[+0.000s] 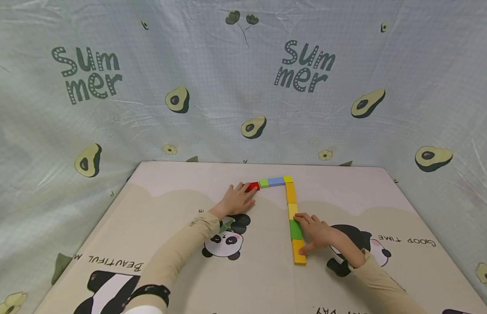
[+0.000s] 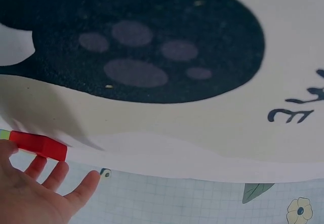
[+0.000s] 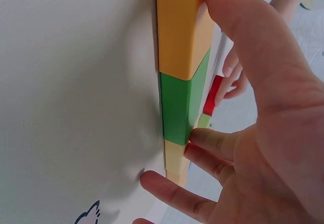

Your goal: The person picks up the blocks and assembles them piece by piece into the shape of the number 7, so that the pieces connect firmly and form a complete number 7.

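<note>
A row of wooden blocks lies on the table in a corner shape. Its short arm holds a red block (image 1: 253, 186), a light green block (image 1: 264, 183), a blue block (image 1: 276, 182) and a small yellow one (image 1: 288, 179). Down the long arm run yellow blocks (image 1: 291, 192) and a green block (image 1: 296, 230). My left hand (image 1: 236, 199) touches the red block at the row's left end, fingers spread and partly covering it. Along the long arm's right side, my right hand (image 1: 319, 233) touches the blocks, thumb at the near orange-yellow block (image 3: 182, 27) and fingertips by the green one.
The pale tabletop (image 1: 259, 279) carries printed pandas (image 1: 225, 244) and lettering. Behind and beside it hangs a light curtain (image 1: 212, 65) printed with avocados and words. The table's far edge lies just beyond the short arm of blocks.
</note>
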A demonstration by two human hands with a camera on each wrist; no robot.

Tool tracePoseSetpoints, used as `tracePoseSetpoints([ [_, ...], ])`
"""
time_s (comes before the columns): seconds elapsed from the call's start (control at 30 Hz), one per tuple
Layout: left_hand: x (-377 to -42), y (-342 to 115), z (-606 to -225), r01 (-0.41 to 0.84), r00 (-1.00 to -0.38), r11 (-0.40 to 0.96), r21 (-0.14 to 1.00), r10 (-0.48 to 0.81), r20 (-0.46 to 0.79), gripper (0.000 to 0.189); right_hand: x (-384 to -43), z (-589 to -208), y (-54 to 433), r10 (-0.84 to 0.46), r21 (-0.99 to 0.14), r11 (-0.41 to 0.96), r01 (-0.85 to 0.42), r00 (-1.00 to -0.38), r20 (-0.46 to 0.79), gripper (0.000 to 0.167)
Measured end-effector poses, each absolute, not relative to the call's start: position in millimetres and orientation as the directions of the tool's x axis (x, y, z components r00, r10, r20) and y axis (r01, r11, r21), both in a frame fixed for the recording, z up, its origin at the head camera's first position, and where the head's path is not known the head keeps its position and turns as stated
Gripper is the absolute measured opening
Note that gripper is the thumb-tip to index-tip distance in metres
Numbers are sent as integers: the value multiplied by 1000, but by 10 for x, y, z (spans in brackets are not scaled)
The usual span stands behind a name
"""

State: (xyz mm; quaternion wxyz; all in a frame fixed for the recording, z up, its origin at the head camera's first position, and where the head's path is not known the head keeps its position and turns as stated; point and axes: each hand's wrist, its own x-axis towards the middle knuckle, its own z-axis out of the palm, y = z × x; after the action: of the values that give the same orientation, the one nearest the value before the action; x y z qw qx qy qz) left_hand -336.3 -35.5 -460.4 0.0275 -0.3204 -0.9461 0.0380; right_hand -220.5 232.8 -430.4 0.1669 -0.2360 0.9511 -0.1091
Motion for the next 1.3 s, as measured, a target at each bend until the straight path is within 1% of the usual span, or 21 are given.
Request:
tracePoseSetpoints([
  [0.13, -3379, -341, -4594, 594, -803, 800, -81, 596, 0, 51, -2205, -4308, 2328, -486, -284, 865, -414, -832, -267, 96],
  [0.37, -3393, -329, -4581, 596, -801, 800, -66, 598, 15, 50, -2210, -4299, 2326, -486, -279, 866, -415, -830, -272, 97],
  [0.73, -3422, -321, -4600, 586, -809, 807, -68, 587, -9, 51, -2210, -4275, 2314, -493, -281, 863, -420, -824, -281, 96],
  [1.1, -3419, -323, -4594, 598, -800, 799, -61, 600, 10, 51, -2208, -4280, 2302, -474, -273, 874, -403, -830, -294, 97],
  [1.3, -3423, -318, -4590, 595, -803, 801, -61, 596, -2, 51, -2207, -4275, 2296, -472, -273, 875, -400, -832, -293, 97],
])
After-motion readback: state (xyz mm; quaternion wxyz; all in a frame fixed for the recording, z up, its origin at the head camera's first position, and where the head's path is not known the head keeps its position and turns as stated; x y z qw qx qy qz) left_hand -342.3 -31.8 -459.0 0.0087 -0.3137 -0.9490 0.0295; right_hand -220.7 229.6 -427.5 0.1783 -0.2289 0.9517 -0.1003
